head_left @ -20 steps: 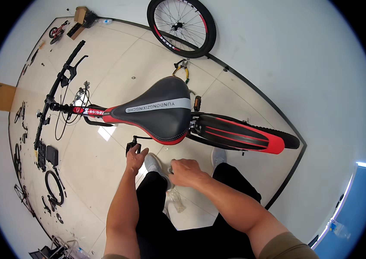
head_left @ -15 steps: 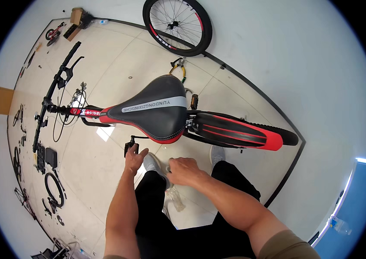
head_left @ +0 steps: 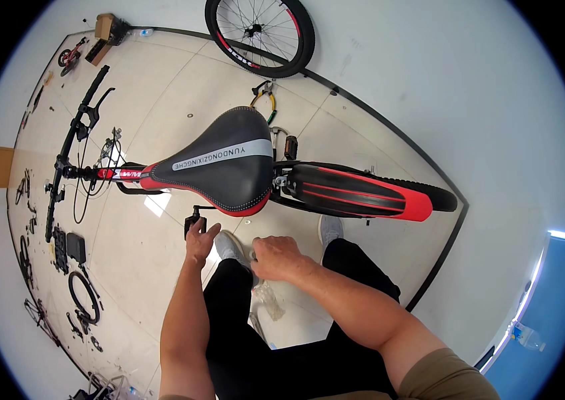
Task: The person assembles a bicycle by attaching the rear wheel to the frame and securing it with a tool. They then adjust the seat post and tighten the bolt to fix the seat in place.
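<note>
In front of me stands a bicycle whose black and red saddle (head_left: 222,160) has a grey stripe. On its near side a black pedal (head_left: 194,223) sticks out at the end of a crank. My left hand (head_left: 199,243) has its fingers at this pedal, partly hidden by it, with the thumb held apart. To the right, above my shoes, my right hand (head_left: 277,258) is closed, apart from the bicycle. A small greyish bit shows at its fingers, too small to name. The rear wheel's black and red mudguard (head_left: 362,193) lies to the right of the saddle.
Yellow-handled pliers (head_left: 266,103) lie on the tiled floor beyond the saddle, near a loose wheel (head_left: 262,33) against the wall. The handlebar (head_left: 72,147) extends left. A tool case (head_left: 69,248), a tyre (head_left: 84,297) and bicycle parts lie far left. Crumpled clear plastic (head_left: 269,301) is between my feet.
The whole view has shifted a little, so the bicycle and floor items sit slightly further left and up. My left hand stays at the pedal; my right hand stays closed above my shoes.
</note>
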`<state>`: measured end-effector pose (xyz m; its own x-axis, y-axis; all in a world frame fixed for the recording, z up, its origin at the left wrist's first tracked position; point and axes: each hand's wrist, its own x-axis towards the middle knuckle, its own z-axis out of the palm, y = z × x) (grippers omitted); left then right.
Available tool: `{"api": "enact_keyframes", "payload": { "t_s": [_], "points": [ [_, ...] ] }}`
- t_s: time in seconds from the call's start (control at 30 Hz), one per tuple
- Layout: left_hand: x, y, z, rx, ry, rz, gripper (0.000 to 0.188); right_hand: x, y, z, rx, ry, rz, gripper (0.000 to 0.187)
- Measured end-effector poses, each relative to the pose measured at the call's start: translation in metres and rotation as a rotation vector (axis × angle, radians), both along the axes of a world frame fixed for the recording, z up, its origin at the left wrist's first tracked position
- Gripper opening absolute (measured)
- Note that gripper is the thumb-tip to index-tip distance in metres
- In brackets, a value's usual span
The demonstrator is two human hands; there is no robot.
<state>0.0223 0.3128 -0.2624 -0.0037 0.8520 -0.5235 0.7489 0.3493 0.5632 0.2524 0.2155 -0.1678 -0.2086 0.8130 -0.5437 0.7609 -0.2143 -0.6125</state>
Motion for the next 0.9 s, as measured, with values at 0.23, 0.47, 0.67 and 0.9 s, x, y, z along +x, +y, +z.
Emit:
{"api": "enact_keyframes", "payload": {
  "t_s": [0.23, 0.47, 0.67, 0.9],
  "points": [
    [0.007, -0.003, 0.032, -0.027, -0.126, 0.004, 0.069, 0.002, 0.0, -0.002, -0.03, 0.013, 0.0, 0.032],
    [-0.017, -0.002, -0.016, 0.098, -0.086, 0.012, 0.067, 0.001, 0.001, 0.003, 0.004, -0.003, 0.004, 0.029],
    [0.0, -0.002, 0.013, -0.007, -0.145, 0.009, 0.075, 0.008, 0.001, -0.003, 0.013, -0.084, -0.041, 0.029],
    [-0.014, 0.002, -0.01, 0.072, -0.103, 0.039, 0.082, 0.02, 0.009, 0.001, 0.011, -0.133, -0.18, 0.032]
  ]
}}
